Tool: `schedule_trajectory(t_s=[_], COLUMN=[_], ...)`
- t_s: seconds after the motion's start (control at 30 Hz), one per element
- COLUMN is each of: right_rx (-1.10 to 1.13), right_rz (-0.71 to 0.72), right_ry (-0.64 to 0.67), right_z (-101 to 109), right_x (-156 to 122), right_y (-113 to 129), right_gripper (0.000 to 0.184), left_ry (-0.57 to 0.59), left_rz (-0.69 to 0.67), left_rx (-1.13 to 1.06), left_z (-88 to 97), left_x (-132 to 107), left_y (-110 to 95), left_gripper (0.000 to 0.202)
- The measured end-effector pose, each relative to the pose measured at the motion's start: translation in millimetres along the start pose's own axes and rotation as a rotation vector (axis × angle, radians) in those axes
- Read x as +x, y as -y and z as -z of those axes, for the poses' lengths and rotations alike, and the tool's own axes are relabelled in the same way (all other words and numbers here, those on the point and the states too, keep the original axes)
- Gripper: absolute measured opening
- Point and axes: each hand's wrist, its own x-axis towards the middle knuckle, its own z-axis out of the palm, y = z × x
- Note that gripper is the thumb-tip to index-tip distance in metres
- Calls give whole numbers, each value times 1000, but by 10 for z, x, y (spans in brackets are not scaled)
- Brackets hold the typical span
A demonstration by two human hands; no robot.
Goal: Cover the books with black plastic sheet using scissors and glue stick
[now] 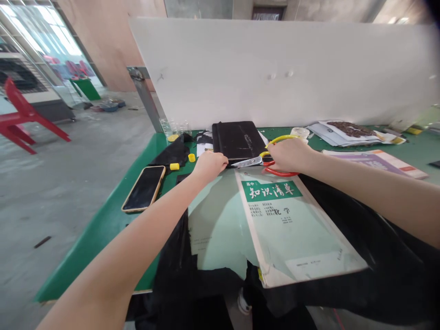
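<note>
My right hand (288, 156) is closed around a pair of scissors (248, 162) with one yellow and one red handle. Their blades point left, along the top edge of a green-and-white book (302, 238) with Chinese print. My left hand (210, 166) pinches the edge of a black sheet (392, 270) just left of the scissor tips. This sheet spreads under the book and hangs over the table's near edge. The book's pale green cover (220, 220), ragged at its lower edge, lies opened out to the left. Behind both hands rests a black notebook (237, 140).
A phone (143, 189) and small yellow caps (174, 166) lie left on the green table (99, 243). Tape (300, 132), papers (330, 134) and a purple-and-white book (371, 162) are at right. A white board (275, 78) stands behind; a red chair (24, 114) is far left.
</note>
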Motion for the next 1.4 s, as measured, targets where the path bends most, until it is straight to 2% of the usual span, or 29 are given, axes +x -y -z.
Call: schedule_trajectory(t_s=[0.3,0.6,0.8,0.97,1.17,1.4], right_rx=[-46,-23,28,94,241,342], right_rz=[-11,-27,-12,-27,-68,-62], right_ry=[-37,51,63,147,236,266], right_z=[-48,-19,-64,-163,-299,-402], right_x=[5,53,70,48,51,73], right_y=[59,59,28,-47,-109,-92], right_gripper=[38,25,33,49,54,63], left_ry=[4,6,7,-6,1,-3], left_rz=[-2,7,29,74,184,181], left_rx=[-20,-13,1,-23,-123,-244], left_z=[23,5,2,13,38,14], left_x=[-5,12,-1,18,28,72], left_y=[-16,-14,-30,-19,-5,-37], left_gripper=[28,27,26,23,21,22])
